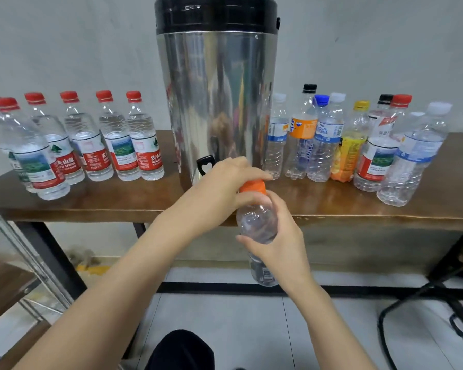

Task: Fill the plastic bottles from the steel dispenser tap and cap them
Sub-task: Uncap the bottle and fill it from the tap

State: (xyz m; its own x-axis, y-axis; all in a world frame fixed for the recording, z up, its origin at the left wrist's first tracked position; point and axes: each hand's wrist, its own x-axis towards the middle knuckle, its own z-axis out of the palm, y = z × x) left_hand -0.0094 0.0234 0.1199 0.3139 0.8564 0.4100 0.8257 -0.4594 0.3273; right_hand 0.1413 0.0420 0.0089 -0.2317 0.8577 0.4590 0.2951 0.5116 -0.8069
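Hands are meeting on one clear bottle (pixel 257 225), held in the air just in front of the surface (pixel 91 201) edge. The left hand (pixel 225 180) is curling over the orange cap (pixel 253 186), pinching it from above. The right hand (pixel 281 236) is wrapping round the bottle's body, holding it upright. Behind them the steel dispenser (pixel 217 102) is standing on the surface, its black tap (pixel 205 164) beside the left hand. Red-capped bottles (pixel 118 145) are lining its left side; mixed bottles (pixel 324 145) are crowding its right.
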